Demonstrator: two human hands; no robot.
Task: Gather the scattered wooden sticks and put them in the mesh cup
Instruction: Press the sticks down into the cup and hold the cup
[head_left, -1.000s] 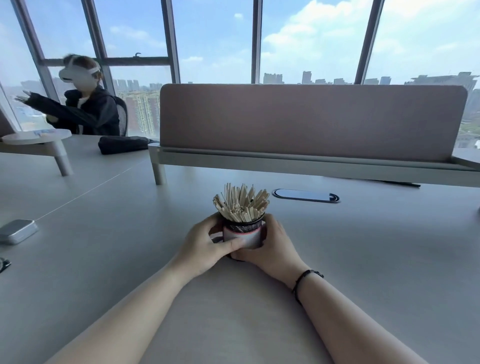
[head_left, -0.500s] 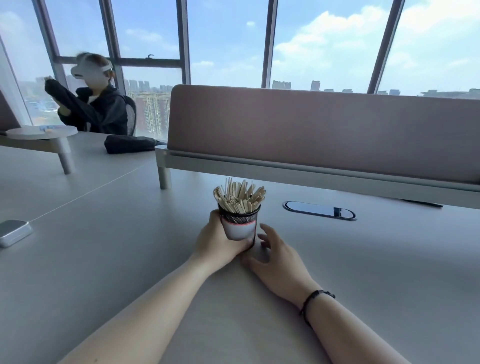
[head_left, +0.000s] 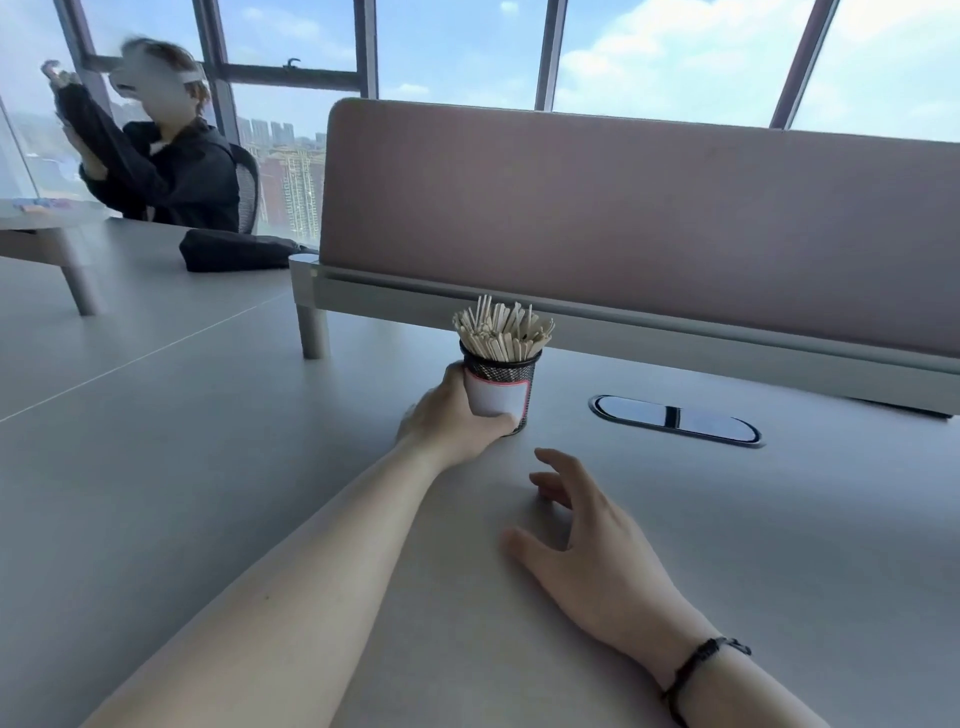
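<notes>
One hand has released: right hand (head_left: 587, 540) now lies relaxed near black mesh cup (head_left: 503, 387); left hand (head_left: 457, 421) fingers grip it, wooden sticks (head_left: 501, 330) all gathered.

Head-worn view, forward-down over desk (head_left: 208, 467)

Wide pale grey desk surface (head_left: 156, 467), matte, with a seam line running to the left. Long dusty-pink fabric divider panel (head_left: 623, 234) stands at the far side on a grey rail. Oval black cable port (head_left: 675, 420) set in the desk, right. Tall dark-framed windows (head_left: 363, 52) behind; bright daylight, blue sky, towers.
</notes>
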